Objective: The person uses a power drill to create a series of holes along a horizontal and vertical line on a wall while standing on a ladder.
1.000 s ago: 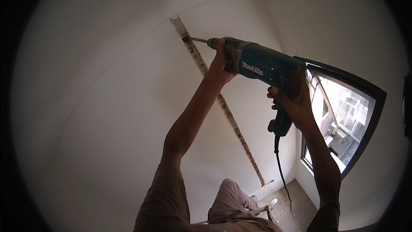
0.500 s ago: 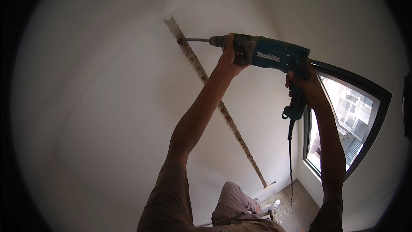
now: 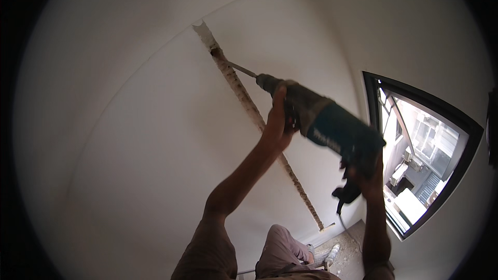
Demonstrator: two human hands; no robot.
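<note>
A pale wall fills the left of the frame. From upper left of centre, a rough, chipped groove runs slantwise down to the lower right, with a darker hole near its upper end. The thin bit of a teal and black power drill points up and left; its tip lies over the groove's right edge, though whether it touches cannot be told. The left hand, at the centre, is closed around the drill's front part, thumb upward. Below, at bottom centre, is a bent leg in light trousers. The drill's body slopes down to the right hand, blurred but wrapped around the rear handle. A cord drops toward the floor at lower right. A dark-framed window stands at the far right.
</note>
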